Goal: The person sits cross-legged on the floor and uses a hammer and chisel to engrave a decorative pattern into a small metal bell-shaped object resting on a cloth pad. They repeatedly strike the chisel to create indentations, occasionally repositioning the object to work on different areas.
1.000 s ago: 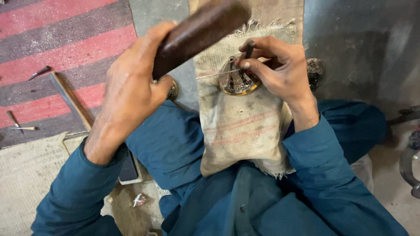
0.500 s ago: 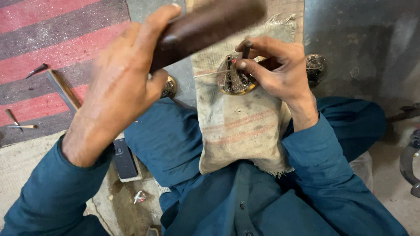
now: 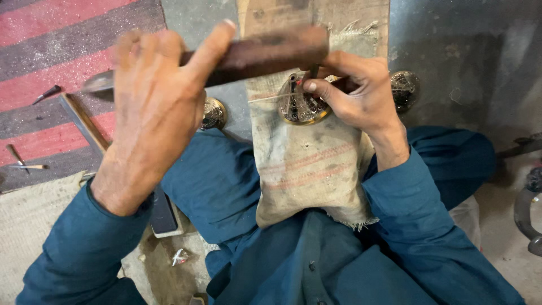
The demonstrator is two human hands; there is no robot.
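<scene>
Sackcloth [image 3: 307, 169] drapes over the person's lap and a wooden board [image 3: 265, 17], its frayed lower edge toward the body. Left hand [image 3: 155, 113] is clenched around a dark wooden mallet [image 3: 265, 53], raised just above the work. Right hand [image 3: 358, 96] pinches a thin chisel [image 3: 312, 72] upright on a round brass piece [image 3: 298, 107] at the cloth's upper middle. Another brass piece [image 3: 214, 114] lies off the cloth's left edge.
</scene>
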